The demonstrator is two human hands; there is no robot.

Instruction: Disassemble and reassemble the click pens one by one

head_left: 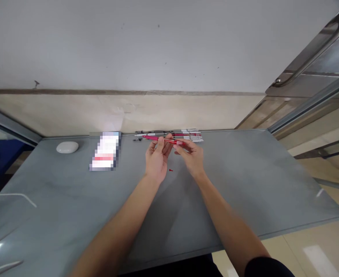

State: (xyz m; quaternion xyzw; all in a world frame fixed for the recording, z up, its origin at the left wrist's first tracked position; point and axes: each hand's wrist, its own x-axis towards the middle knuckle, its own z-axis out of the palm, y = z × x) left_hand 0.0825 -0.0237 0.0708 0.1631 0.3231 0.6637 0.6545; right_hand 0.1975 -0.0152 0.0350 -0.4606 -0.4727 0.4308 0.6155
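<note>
A red pen (172, 141) is held level above the table, its pinkish-red end pointing left. My left hand (157, 158) has its fingers closed round the left part of the pen. The right end is pinched between thumb and fingers of my right hand (191, 156). Below, between the two hands, a small red piece (171, 170) lies on the grey tabletop. Behind the hands several pens (186, 132) with white, grey and red parts lie side by side along the wall, partly hidden by my fingers.
On the grey table (244, 181), a phone (105, 151) with a blurred-out screen lies left of the pens. Farther left sits a white oval case (67, 147). A white cable (10, 194) crosses the left edge. The wall (163, 111) borders the table's far side.
</note>
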